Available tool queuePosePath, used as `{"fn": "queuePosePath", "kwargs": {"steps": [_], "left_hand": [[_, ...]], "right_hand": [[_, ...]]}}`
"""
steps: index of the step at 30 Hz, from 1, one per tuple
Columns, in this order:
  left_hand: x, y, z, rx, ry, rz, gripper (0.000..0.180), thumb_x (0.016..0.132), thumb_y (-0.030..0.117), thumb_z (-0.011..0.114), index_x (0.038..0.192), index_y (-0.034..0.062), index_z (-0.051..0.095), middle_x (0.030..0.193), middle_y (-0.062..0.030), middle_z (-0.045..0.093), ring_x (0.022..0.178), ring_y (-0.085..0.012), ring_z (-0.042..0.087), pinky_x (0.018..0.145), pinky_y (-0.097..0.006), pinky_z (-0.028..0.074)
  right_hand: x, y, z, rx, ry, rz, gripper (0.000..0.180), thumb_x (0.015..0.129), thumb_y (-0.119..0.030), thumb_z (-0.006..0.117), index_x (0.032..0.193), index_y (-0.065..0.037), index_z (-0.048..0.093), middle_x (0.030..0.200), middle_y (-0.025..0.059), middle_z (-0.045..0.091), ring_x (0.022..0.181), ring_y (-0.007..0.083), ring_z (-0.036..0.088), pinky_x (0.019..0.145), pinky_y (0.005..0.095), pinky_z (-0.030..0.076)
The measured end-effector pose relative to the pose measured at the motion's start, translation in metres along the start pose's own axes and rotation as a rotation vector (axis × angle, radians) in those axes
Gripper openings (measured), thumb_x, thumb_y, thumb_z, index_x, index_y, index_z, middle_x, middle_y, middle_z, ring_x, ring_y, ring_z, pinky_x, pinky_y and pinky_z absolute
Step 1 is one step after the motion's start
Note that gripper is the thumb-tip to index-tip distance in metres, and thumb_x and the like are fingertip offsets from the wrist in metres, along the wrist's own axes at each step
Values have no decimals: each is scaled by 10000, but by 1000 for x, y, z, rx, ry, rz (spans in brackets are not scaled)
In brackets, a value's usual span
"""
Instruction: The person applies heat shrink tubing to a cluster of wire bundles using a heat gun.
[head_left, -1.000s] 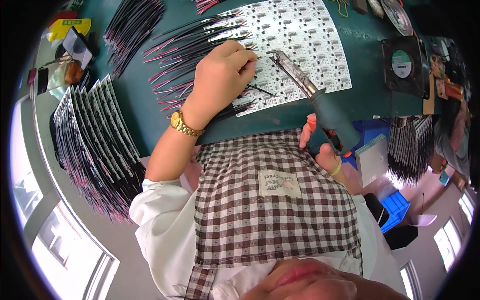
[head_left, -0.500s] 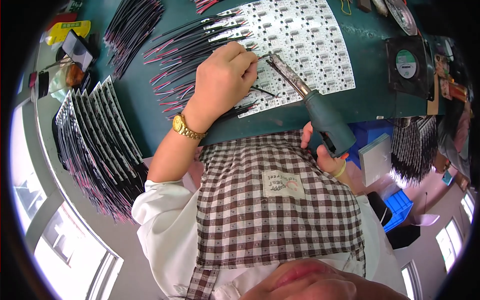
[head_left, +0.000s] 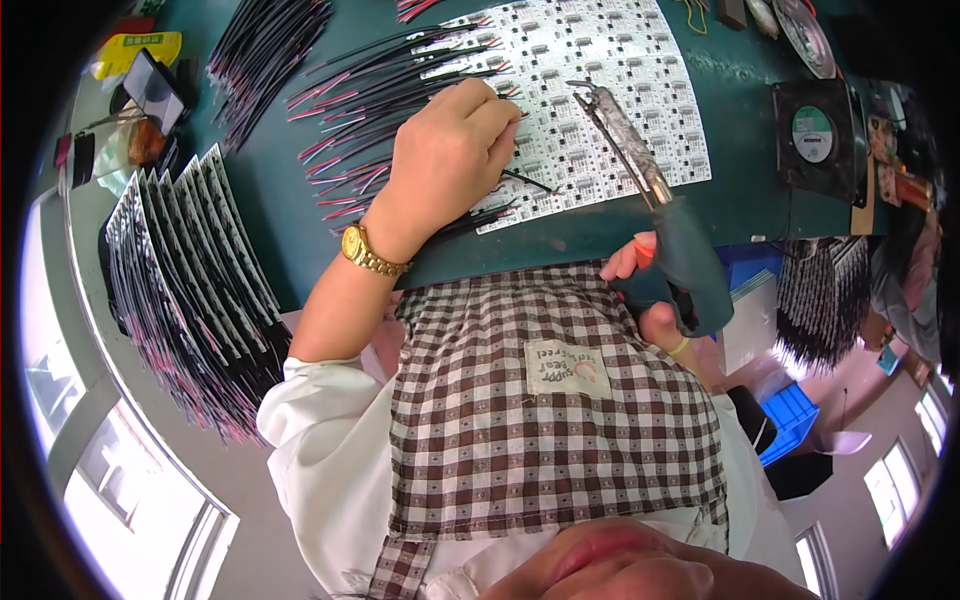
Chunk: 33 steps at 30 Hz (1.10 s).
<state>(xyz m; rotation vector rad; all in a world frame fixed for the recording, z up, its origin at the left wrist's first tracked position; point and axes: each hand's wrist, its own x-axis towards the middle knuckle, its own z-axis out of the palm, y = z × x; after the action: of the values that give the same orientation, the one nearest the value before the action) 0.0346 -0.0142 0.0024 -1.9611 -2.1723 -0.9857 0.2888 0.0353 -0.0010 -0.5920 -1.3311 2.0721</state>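
Note:
My left hand is closed in a pinch over the left part of a white circuit board panel, by the ends of the black cables. A cable end seems to be between the fingertips, though they mostly hide it. Red and white wire tips show at the cables' left ends. My right hand grips a dark green soldering gun. Its scorched metal barrel points up and left, with a thin bent tip above the panel, apart from my left fingers.
Bundled black cables lie at the back left of the green table. Wired board panels stand in a row left of it. A black fan sits on the right. Beyond the table edge are a blue crate and more hanging cables.
The soldering gun has swung right and slightly up, away from my left fingertips. My left hand has stayed nearly in place.

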Motion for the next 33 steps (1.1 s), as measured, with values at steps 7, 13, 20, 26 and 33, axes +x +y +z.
{"fn": "queuePosePath", "kwargs": {"steps": [7, 13, 20, 26, 33], "left_hand": [[4, -7, -8, 69, -94, 130, 229, 653, -22, 643, 842, 106, 661, 782, -24, 578, 681, -202, 577, 564, -298, 480], [5, -20, -7, -2, -103, 178, 236, 639, -23, 632, 834, 105, 666, 783, -24, 592, 697, -204, 591, 575, -300, 492], [7, -22, -5, -20, -84, 188, 221, 642, -21, 634, 826, 98, 666, 776, -22, 591, 694, -202, 592, 571, -298, 490], [5, -21, -4, -18, -128, 138, 231, 656, 6, 618, 859, 103, 669, 807, -16, 596, 773, -207, 594, 624, -310, 494], [7, -22, -3, -24, -66, 185, 214, 660, -27, 620, 829, 95, 666, 770, -22, 585, 681, -198, 591, 566, -298, 484]], "right_hand": [[-6, 6, -26, -191, -186, 107, 547, 801, -535, 597, 958, -15, 539, 825, 77, 523, 756, 170, 480, 685, 303, 382], [-8, 6, -27, -219, -203, 104, 498, 828, -495, 580, 951, -15, 533, 831, 74, 525, 760, 169, 484, 702, 305, 391], [-7, 3, -25, -211, -191, 172, 493, 835, -478, 588, 978, -8, 543, 835, 69, 536, 753, 150, 497, 690, 290, 405], [-10, 4, -27, -221, -158, 266, 795, 768, -586, 637, 1277, -23, 400, 886, 67, 516, 757, 139, 510, 688, 280, 426], [-10, 7, -23, -126, -138, 186, 521, 816, -475, 627, 1024, -5, 540, 840, 55, 533, 758, 131, 515, 674, 275, 423]]}}
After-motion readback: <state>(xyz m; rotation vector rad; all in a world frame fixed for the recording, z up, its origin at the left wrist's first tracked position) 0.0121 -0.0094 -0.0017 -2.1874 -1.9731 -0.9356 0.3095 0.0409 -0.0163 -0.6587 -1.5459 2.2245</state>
